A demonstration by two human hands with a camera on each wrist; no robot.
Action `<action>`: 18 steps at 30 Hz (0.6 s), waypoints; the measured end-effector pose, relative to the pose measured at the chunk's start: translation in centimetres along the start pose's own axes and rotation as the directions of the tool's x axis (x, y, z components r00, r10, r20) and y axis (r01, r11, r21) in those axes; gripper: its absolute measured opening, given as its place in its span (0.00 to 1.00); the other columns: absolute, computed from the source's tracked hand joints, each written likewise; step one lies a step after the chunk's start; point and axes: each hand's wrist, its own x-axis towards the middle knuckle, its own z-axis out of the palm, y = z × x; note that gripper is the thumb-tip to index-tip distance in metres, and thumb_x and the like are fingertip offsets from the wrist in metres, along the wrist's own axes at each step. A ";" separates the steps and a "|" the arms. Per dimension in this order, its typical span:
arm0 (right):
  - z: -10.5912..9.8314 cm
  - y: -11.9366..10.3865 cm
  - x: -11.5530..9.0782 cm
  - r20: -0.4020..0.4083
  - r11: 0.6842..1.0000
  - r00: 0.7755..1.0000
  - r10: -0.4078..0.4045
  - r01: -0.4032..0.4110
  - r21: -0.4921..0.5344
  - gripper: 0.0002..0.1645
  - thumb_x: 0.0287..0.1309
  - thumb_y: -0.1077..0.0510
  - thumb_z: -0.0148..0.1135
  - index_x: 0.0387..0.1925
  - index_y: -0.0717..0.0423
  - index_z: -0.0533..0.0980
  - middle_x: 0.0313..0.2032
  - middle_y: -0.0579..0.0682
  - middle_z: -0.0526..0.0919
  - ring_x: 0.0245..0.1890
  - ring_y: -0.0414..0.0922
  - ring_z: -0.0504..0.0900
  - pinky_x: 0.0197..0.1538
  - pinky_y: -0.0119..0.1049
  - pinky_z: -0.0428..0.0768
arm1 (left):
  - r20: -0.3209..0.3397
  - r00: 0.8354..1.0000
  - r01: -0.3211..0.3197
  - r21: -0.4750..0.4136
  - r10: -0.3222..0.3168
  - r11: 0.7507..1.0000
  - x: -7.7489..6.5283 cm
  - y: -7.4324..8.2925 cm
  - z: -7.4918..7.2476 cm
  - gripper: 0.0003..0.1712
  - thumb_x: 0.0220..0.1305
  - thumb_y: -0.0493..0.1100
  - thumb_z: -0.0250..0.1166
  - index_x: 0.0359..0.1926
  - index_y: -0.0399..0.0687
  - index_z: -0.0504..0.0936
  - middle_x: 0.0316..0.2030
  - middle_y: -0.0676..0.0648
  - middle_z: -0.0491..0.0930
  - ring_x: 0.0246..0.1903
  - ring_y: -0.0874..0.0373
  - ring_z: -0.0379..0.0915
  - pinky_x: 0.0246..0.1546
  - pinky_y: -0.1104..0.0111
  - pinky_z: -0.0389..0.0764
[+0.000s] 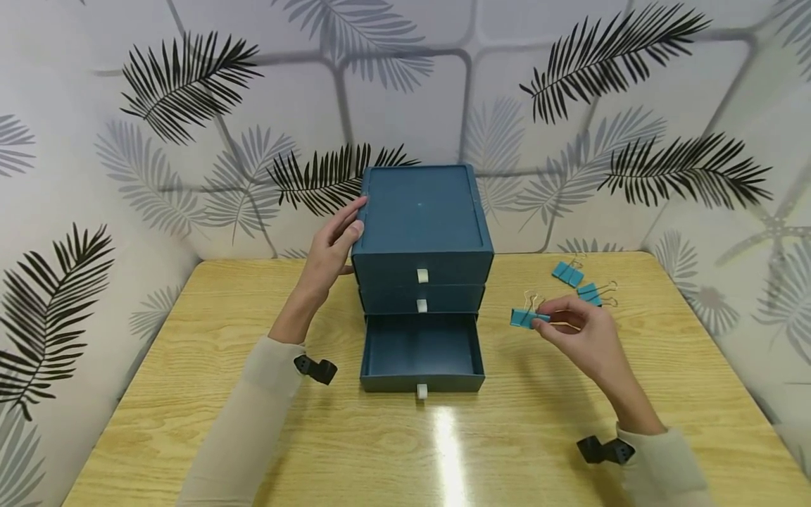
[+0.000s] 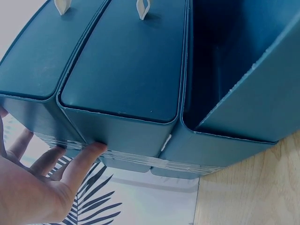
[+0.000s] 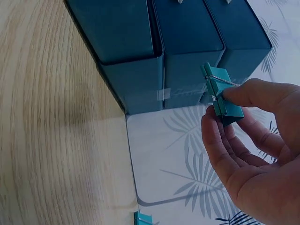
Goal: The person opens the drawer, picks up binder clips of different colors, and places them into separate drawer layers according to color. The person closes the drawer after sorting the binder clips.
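A dark blue three-drawer box (image 1: 421,211) stands at the back of the table, its bottom drawer (image 1: 421,382) pulled out with nothing seen inside. My left hand (image 1: 327,253) rests against the left side of the box near the top, and in the left wrist view its fingertips touch the side wall. To the right of the box, my right hand (image 1: 586,334) pinches a teal binder clip (image 1: 524,318) between thumb and fingers, above the table. The right wrist view shows the same binder clip (image 3: 220,93) with its wire handle folded along it.
Two more teal binder clips, one farther back (image 1: 567,274) and one nearer (image 1: 590,293), lie on the wooden table (image 1: 253,436) right of the box. A leaf-patterned wall covering (image 1: 405,105) rises close behind the table. The upper two drawers, with white pull tabs, are closed.
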 end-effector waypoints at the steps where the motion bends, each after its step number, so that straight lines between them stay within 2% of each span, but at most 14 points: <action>1: 0.1 -0.1 -0.1 0.000 1.000 1.000 -0.007 0.007 -0.005 0.09 0.61 0.66 0.72 0.42 0.65 0.84 0.43 0.60 0.86 0.41 0.31 0.85 0.43 0.26 0.84 | 0.001 1.000 0.000 -0.002 0.000 1.000 0.0 0.0 0.0 0.30 0.80 0.53 0.53 0.78 0.65 0.65 0.78 0.49 0.58 0.75 0.48 0.57 0.49 0.29 0.74; 9: 1.4 -0.8 -0.4 0.015 0.997 0.998 -0.059 0.058 0.042 0.07 0.60 0.68 0.72 0.41 0.65 0.84 0.43 0.61 0.86 0.40 0.35 0.85 0.42 0.29 0.85 | -0.002 1.000 -0.005 0.001 0.005 1.000 0.1 -0.3 -0.1 0.30 0.79 0.55 0.54 0.77 0.66 0.66 0.77 0.50 0.59 0.75 0.48 0.58 0.50 0.29 0.74; 18: 3.1 -1.3 -0.6 0.049 0.996 0.997 -0.053 0.050 0.074 0.06 0.59 0.68 0.73 0.38 0.64 0.84 0.42 0.60 0.86 0.39 0.38 0.85 0.42 0.31 0.85 | 0.000 1.000 -0.001 0.000 0.001 1.000 0.1 -0.2 -0.2 0.29 0.80 0.54 0.53 0.77 0.66 0.66 0.77 0.50 0.59 0.75 0.51 0.57 0.50 0.30 0.75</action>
